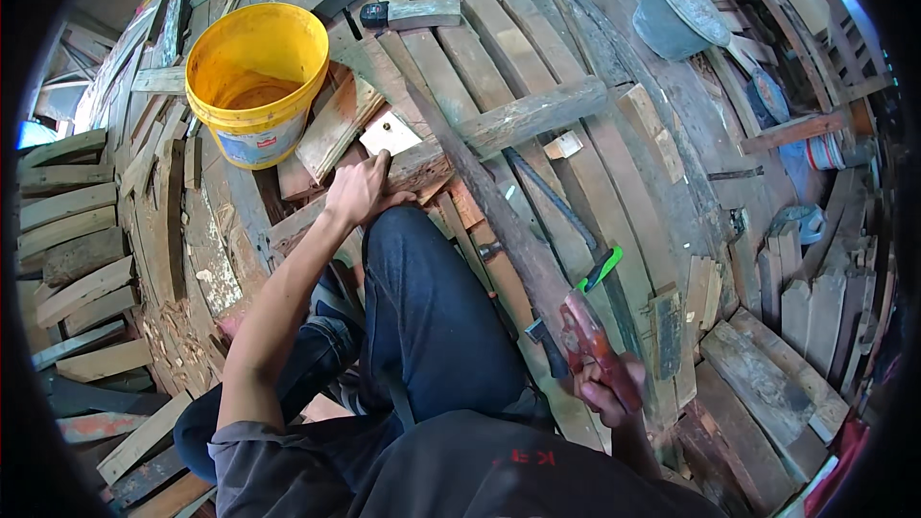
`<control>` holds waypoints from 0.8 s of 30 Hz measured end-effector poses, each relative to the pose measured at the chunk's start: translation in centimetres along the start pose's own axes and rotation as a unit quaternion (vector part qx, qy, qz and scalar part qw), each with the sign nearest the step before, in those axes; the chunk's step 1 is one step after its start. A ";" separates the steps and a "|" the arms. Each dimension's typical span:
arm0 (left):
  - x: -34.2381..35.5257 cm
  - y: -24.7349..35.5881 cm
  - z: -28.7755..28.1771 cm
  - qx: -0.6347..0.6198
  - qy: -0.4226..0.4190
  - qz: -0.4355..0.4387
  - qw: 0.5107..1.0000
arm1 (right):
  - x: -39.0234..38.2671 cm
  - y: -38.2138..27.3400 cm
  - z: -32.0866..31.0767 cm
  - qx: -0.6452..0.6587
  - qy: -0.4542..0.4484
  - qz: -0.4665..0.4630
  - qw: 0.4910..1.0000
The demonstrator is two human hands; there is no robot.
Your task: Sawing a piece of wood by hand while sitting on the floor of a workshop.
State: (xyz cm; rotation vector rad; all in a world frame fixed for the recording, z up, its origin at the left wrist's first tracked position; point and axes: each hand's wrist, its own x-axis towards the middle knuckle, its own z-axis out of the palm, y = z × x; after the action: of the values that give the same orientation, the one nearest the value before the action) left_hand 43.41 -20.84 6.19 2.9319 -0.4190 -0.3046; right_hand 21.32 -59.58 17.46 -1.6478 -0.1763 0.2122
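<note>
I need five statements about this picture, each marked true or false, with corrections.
1. The right hand grips the red handle of the saw. True.
2. The yellow bucket is right of the grey bucket. False: it is on the left.
3. The left hand touches the wooden beam. True.
4. The beam lies over the saw. False: the saw crosses over the beam.
5. Both hands hold the saw. False: only the right does.

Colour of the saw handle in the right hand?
Reddish-brown saw handle, best in the head view.
</note>
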 end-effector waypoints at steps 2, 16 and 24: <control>0.2 0.0 -0.3 0.007 -0.011 -0.002 1.000 | 0.2 -0.2 -0.6 0.031 -0.023 0.022 0.999; 0.7 -0.8 -0.4 0.100 0.100 -0.002 0.990 | 4.5 -1.1 4.8 -0.020 0.021 0.100 0.995; 3.9 1.4 1.8 -0.048 0.143 -0.196 0.969 | 6.1 -2.7 5.8 -0.070 -0.018 0.096 0.993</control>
State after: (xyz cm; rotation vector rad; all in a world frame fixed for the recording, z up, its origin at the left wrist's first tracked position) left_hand 46.33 -23.55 4.07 2.8796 0.2124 0.0546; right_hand 25.86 -52.22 19.45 -1.8028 -0.0612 0.3829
